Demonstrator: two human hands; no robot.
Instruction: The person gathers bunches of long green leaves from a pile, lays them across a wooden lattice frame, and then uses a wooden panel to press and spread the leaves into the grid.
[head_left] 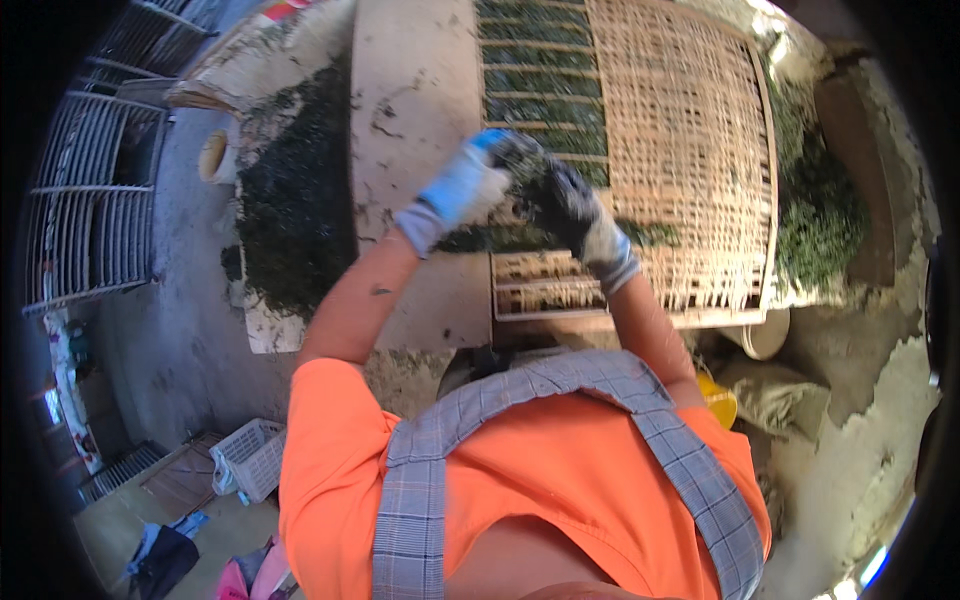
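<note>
My left hand [462, 190], in a blue and white glove, meets my right hand [583, 212], in a white glove with dark, stained fingers. Between them is a clump of dark green leaves [525, 185], with the fingers of both closed round it. Motion blurs the fingertips. Beneath the hands, a strip of the same green leaves [500, 238] crosses a pale board [410, 90]. A woven bamboo mat [690, 120] lies to the right. Beside it, thin bamboo slats [540, 98] run over a layer of leaves.
A dark green leaf heap [300, 190] covers the left side, and another heap [825, 215] lies at the right. Metal racks [95, 195] stand far left. A white plastic basket [252, 458] sits lower left on the floor. A yellow container [717, 402] and a sack [775, 395] are near my right.
</note>
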